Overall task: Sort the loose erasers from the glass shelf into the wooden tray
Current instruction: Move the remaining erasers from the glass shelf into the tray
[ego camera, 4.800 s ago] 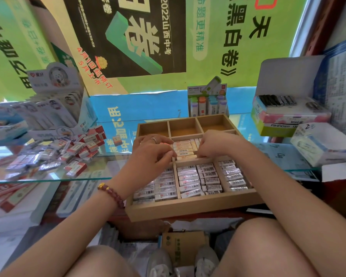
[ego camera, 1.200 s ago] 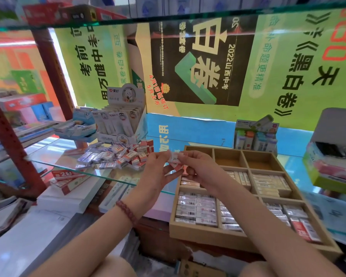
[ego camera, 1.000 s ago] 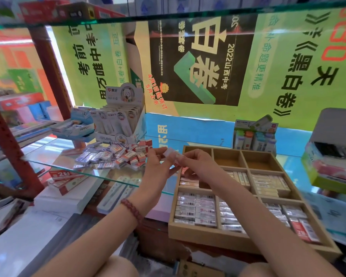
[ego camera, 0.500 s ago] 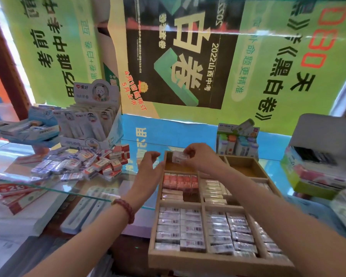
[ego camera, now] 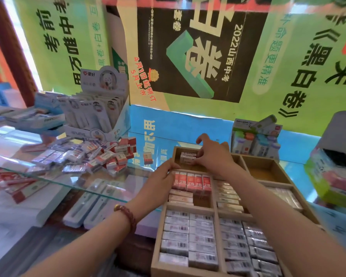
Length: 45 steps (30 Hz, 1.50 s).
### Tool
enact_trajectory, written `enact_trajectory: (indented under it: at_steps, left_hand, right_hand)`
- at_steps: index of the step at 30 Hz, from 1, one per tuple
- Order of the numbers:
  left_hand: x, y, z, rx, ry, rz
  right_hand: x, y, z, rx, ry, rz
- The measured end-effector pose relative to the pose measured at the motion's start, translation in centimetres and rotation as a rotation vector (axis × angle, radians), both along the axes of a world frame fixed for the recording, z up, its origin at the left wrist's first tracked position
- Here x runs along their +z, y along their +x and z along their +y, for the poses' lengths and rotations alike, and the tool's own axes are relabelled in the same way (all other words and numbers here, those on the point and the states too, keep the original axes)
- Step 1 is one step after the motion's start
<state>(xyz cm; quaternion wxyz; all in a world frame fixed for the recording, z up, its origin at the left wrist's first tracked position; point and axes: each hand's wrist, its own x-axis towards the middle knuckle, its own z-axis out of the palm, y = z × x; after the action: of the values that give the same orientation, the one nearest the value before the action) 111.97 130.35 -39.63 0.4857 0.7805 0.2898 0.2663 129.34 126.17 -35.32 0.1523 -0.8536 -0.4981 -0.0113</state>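
A wooden tray (ego camera: 316, 216) with several compartments lies at lower right, its near cells packed with wrapped white erasers (ego camera: 190, 238) and a middle cell holding red 2B erasers (ego camera: 192, 183). My right hand (ego camera: 212, 154) reaches into the far-left compartment and pinches a small white eraser (ego camera: 188, 157) there. My left hand (ego camera: 161, 180) rests with relaxed fingers on the tray's left rim beside that compartment. A heap of loose erasers (ego camera: 84, 158), white and red-and-white, lies on the glass shelf (ego camera: 48, 179) to the left.
A single red eraser (ego camera: 148, 158) stands on the glass between heap and tray. Behind the heap is a white display box (ego camera: 96, 114); a box of correction tapes (ego camera: 256, 136) stands behind the tray. Stacked boxes (ego camera: 336, 172) sit at right. Packaged pens (ego camera: 92, 202) lie under the glass.
My right hand has carried the eraser down from in front of me into the tray's far-left compartment. My left hand let go of it and dropped onto the tray's left rim.
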Motion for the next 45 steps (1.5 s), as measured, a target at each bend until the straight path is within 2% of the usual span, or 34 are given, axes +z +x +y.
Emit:
enact_trajectory:
  at_steps: [4, 9, 13, 18, 23, 30, 34, 37, 40, 42, 44, 45]
  left_hand:
    - [0.6, -0.2, -0.2, -0.004, 0.033, 0.077]
    - [0.8, -0.7, -1.1, 0.014, 0.051, 0.1]
    - [0.7, -1.4, -1.8, 0.04, 0.094, 0.122]
    - [0.7, -2.0, -2.2, 0.037, 0.104, 0.123]
    - [0.4, -2.0, -2.3, 0.033, 0.097, 0.097]
    - [0.2, -2.5, -2.0, 0.032, 0.058, 0.0]
    - [0.1, -3.2, 0.3, 0.174, 0.116, -0.033]
    - [0.3, -3.1, 2.5, 0.267, 0.268, 0.121]
    - [0.4, -1.9, 4.2, 0.208, 0.466, 0.301]
    - [0.0, -0.9, 5.1, 0.183, 0.622, 0.496]
    - [-0.4, -0.4, 5.8, 0.158, 0.64, 0.673]
    - [-0.6, -0.2, 6.0, 0.156, 0.625, 0.697]
  right_hand:
    - [0.5, 0.6, -1.3, 0.03, -0.043, 0.092]
    - [0.6, -1.0, -1.6, 0.107, -0.173, -0.09]
    - [1.2, -2.0, -2.0, 0.123, -0.202, -0.127]
    - [0.8, -2.9, -2.6, 0.144, -0.129, -0.13]
    - [0.3, -2.7, -2.3, 0.106, -0.112, -0.3]
    - [0.4, -3.3, -1.4, 0.115, -0.121, -0.207]
    - [0.5, -3.1, -1.2, 0.119, -0.161, -0.215]
    - [0.8, -2.9, -1.5, 0.096, -0.136, -0.226]
    - [1.0, -2.9, -1.7, 0.069, -0.012, -0.242]
    - [1.0, -2.9, -1.7, 0.069, 0.066, -0.229]
    - [1.1, -2.9, -1.5, 0.078, 0.121, -0.211]
    - [1.1, -2.9, -1.4, 0.082, 0.141, -0.199]
